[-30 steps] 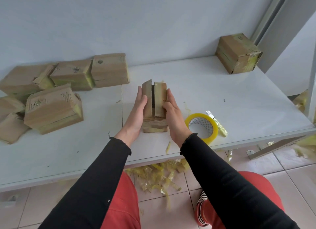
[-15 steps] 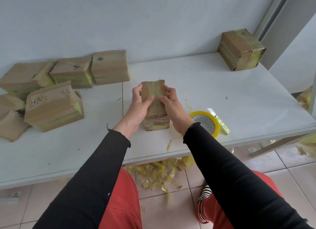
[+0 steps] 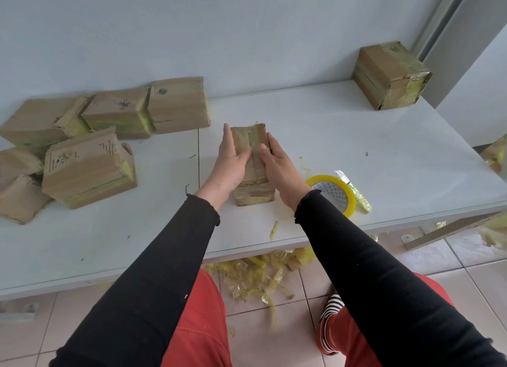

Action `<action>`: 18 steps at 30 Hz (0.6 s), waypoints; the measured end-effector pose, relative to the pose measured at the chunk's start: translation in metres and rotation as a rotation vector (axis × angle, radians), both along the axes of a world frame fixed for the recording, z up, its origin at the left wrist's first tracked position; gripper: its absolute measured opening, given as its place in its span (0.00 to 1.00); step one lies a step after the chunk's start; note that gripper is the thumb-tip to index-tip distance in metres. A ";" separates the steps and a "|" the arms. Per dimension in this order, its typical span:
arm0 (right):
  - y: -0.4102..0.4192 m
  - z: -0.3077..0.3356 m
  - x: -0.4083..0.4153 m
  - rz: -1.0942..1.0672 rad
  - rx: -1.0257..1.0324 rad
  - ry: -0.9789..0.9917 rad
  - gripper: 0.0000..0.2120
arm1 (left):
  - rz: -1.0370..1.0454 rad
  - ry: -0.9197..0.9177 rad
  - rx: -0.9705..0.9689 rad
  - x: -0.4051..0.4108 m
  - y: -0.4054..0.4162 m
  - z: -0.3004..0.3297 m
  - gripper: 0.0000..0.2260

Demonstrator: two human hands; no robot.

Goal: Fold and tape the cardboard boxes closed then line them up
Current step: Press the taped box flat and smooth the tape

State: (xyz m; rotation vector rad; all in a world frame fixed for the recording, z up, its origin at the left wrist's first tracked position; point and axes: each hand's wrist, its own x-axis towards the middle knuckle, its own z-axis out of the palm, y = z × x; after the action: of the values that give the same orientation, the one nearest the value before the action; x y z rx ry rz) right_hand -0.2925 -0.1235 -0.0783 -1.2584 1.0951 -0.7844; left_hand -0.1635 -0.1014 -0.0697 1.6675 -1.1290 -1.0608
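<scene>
A small brown cardboard box (image 3: pixel 251 139) with old yellowish tape stands upright in the middle of the white table (image 3: pixel 356 152). Its top flaps lie folded flat. My left hand (image 3: pixel 231 161) holds its left side with the thumb pressing on the top. My right hand (image 3: pixel 277 163) holds the right side, thumb also on the top flaps. A yellow roll of tape (image 3: pixel 333 195) lies just right of my right wrist. A taped box (image 3: pixel 391 74) stands at the table's far right corner.
Several flattened and half-folded cardboard boxes (image 3: pixel 87 166) are heaped at the table's left against the wall. A silvery tape strip (image 3: pixel 354 188) lies beside the roll. Yellow tape scraps (image 3: pixel 258 276) litter the tiled floor under the table's front edge.
The two upright top flaps have been folded down flat. My thumbs moved from the box's sides onto its top.
</scene>
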 end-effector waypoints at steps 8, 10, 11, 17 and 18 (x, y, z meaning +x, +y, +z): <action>-0.007 -0.005 0.000 -0.021 0.000 0.013 0.32 | -0.003 -0.026 -0.003 0.001 -0.003 -0.001 0.34; -0.007 -0.006 0.001 -0.025 0.005 0.002 0.37 | 0.003 0.005 -0.019 0.002 -0.002 -0.001 0.34; -0.007 -0.006 0.002 -0.023 0.006 0.003 0.39 | 0.006 0.037 -0.027 0.002 -0.001 -0.002 0.33; -0.015 -0.003 0.002 0.044 0.013 0.037 0.43 | 0.039 0.159 -0.027 0.000 -0.003 -0.004 0.31; -0.018 -0.001 0.003 0.054 0.016 0.040 0.43 | 0.047 0.164 -0.022 0.000 -0.005 -0.003 0.31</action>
State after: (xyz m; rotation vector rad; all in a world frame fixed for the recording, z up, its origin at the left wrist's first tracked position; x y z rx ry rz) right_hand -0.2899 -0.1415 -0.0795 -1.2898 1.0924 -0.7111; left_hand -0.1634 -0.1064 -0.0731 1.5524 -0.9878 -1.1294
